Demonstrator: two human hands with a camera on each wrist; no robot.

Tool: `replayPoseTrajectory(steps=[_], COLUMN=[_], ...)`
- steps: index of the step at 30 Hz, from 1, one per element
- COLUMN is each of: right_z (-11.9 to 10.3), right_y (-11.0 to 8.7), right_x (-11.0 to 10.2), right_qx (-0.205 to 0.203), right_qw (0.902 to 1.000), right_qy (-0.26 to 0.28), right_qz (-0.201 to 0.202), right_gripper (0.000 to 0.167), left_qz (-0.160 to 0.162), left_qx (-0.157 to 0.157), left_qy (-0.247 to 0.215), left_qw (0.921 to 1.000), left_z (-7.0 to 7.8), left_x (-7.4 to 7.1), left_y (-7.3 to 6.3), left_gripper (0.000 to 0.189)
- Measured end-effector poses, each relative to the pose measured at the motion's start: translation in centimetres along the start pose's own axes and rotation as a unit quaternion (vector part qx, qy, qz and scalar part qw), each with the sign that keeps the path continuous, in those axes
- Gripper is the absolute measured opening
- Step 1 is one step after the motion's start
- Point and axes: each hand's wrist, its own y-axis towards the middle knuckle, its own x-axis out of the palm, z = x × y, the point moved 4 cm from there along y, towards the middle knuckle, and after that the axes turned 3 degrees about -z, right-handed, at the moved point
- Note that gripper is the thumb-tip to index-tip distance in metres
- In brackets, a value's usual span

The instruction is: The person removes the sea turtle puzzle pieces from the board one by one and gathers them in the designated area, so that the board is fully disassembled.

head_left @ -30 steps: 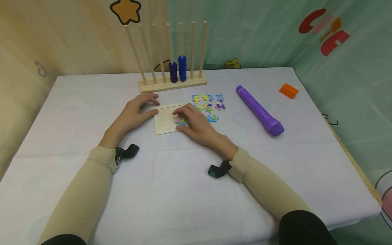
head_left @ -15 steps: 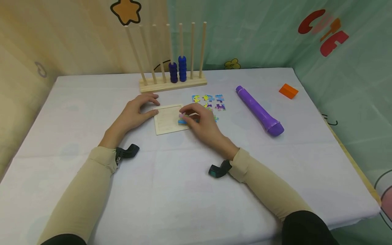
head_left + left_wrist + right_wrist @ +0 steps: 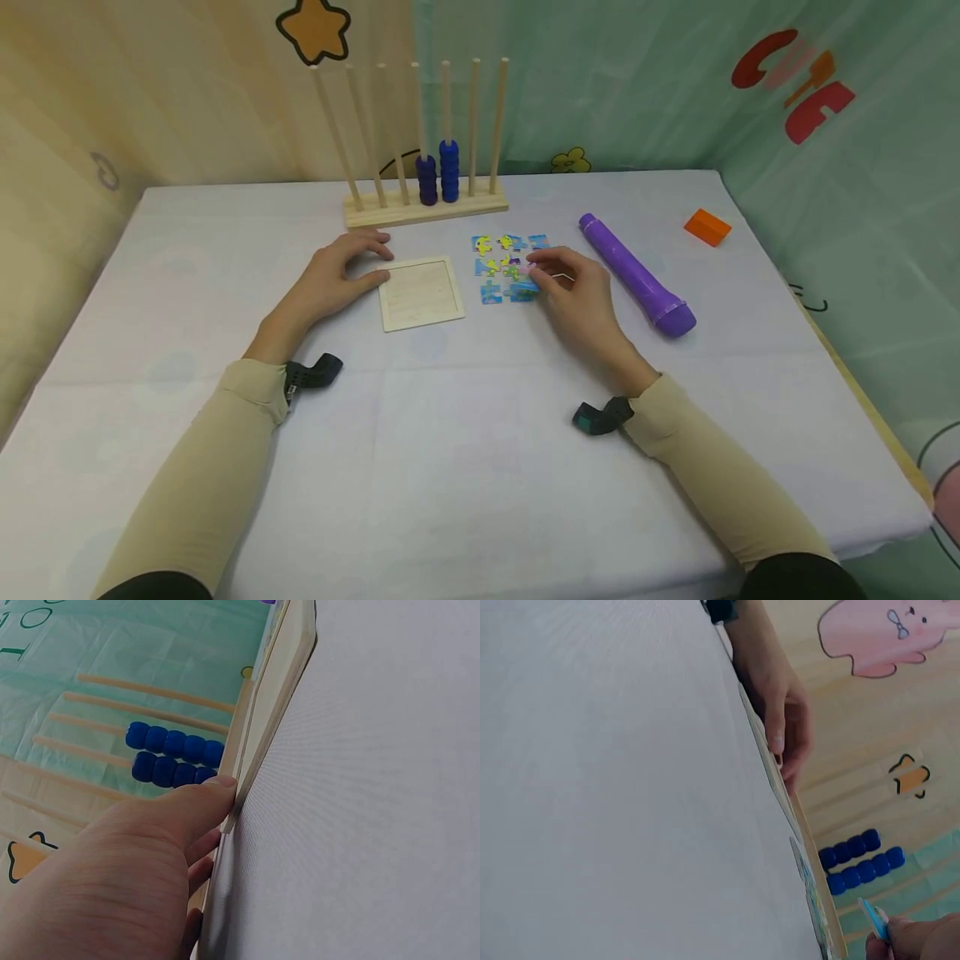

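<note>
A shallow wooden puzzle tray (image 3: 423, 293) lies on the white-covered table, its bare base showing. At its left edge my left hand (image 3: 333, 271) rests the thumb on the rim, with the other fingers extended past the tray's upper left corner. My right hand (image 3: 585, 304) is to the right of the tray, beside the loose jigsaw pieces (image 3: 491, 292). Between its thumb and fingertips it pinches a jigsaw piece (image 3: 874, 919), seen edge-on and bluish in the right wrist view. The hand partly covers the pieces at the right of the group.
Behind the tray stands a wooden peg rack (image 3: 420, 214) with dark blue beads (image 3: 449, 171) on two of its rods. A purple toy microphone (image 3: 633, 275) lies to the right of the pieces. Farther right is an orange block (image 3: 707, 227).
My right hand has lifted a jigsaw piece from the tray and carried it rightward to the loose pieces. My left hand stays at the tray's left edge.
</note>
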Motion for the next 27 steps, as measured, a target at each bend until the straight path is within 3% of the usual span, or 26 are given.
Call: replayPoseTrajectory(steps=[4, 8, 17, 27], right_z=[0.9, 1.3, 2.7, 2.2], right_y=[-0.4, -0.6, -1.0, -0.9], right_x=[-1.6, -2.0, -1.8, -1.7], right_qx=[0.024, 0.022, -0.031, -0.082], right_qw=[0.9986, 0.9967, 0.9909, 0.985], right_qy=[-0.046, -0.079, -0.128, -0.148], right_qz=[0.003, 0.001, 0.024, 0.032], right_gripper=[0.021, 0.023, 0.021, 0.021], left_qz=[0.002, 0.002, -0.004, 0.004], left_qx=[0.0, 0.002, 0.0, 0.013], left_qy=[0.006, 0.0, -0.002, 0.002], left_qw=[1.0, 1.0, 1.0, 0.9999], left_z=[0.0, 0.1, -0.1, -0.1], left_x=[-0.1, -0.2, 0.2, 0.0], left_y=[0.1, -0.1, 0.0, 0.0], left_gripper=[0.025, 0.025, 0.025, 0.022])
